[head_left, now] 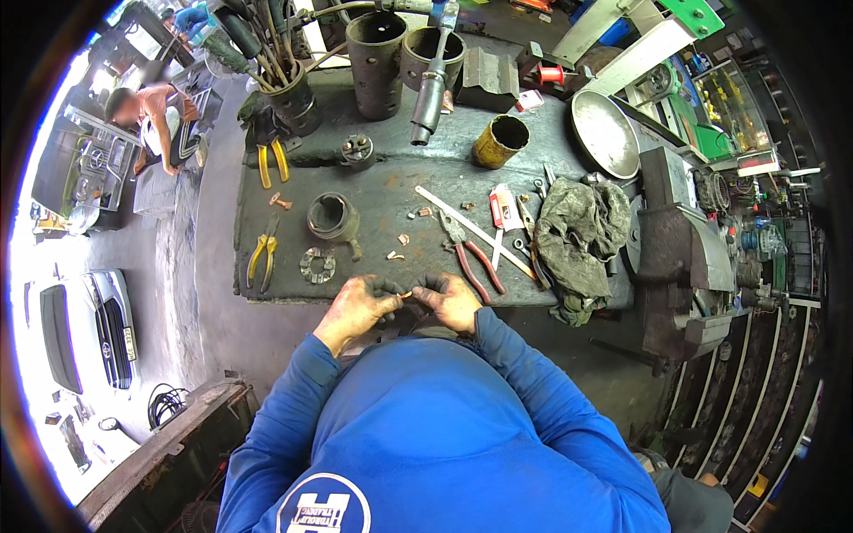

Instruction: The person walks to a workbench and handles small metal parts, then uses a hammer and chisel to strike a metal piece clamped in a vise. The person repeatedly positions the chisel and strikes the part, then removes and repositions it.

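Copper-coloured strip [407,295], seemingly metal, is pinched between dark-tipped fingers [428,297].

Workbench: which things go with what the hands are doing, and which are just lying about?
Seem part of it: small coppery piece, pinched by left hand and right hand; perhaps loose coppery bits.
Seem just lying about: crumpled cloth, round metal bowl, yellow can.

Dk bench [382,195] at ctr, grey floor [218,178] to its L. Bright light [40,400] along far L, white car [98,329] parked there. Rows of dk shelves [751,400] lower R; green/white frame [649,53] upper R, beyond bench.
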`<action>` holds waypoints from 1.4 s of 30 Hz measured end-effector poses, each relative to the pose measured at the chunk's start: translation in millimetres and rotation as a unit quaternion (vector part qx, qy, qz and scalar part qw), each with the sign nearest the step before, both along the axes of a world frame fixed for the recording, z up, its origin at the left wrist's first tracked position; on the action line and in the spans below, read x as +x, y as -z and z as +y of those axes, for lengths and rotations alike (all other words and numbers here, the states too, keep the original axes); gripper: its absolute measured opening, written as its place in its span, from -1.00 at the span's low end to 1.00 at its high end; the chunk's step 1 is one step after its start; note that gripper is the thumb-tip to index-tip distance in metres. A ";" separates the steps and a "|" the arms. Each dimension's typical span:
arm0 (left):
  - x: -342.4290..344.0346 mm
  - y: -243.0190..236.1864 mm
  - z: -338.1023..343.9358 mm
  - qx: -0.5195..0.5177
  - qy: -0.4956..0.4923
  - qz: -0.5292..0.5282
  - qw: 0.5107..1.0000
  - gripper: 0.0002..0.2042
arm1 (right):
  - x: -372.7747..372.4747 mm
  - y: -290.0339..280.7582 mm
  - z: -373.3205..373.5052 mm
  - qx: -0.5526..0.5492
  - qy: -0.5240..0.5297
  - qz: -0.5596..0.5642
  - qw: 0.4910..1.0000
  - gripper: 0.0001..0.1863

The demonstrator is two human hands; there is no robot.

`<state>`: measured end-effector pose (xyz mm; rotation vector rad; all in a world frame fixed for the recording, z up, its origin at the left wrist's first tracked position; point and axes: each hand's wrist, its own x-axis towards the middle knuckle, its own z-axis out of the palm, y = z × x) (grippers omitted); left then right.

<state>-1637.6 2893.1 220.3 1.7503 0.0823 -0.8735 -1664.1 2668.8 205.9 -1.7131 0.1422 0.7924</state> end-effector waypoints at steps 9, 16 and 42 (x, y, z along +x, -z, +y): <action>-0.7 7.4 10.7 -0.115 -0.173 0.090 0.974 -0.84 | 91.1 28.2 -9.1 -0.344 -0.052 -0.366 0.863 -0.63; -9.7 30.0 15.3 -0.207 -0.233 0.131 0.941 -0.80 | 126.7 36.0 6.7 -0.399 -0.136 -0.402 0.813 -0.70; 1.3 25.8 -41.9 -0.076 -0.153 0.147 0.974 -0.78 | -8.0 5.1 -15.9 -0.205 0.003 -0.304 0.930 -0.75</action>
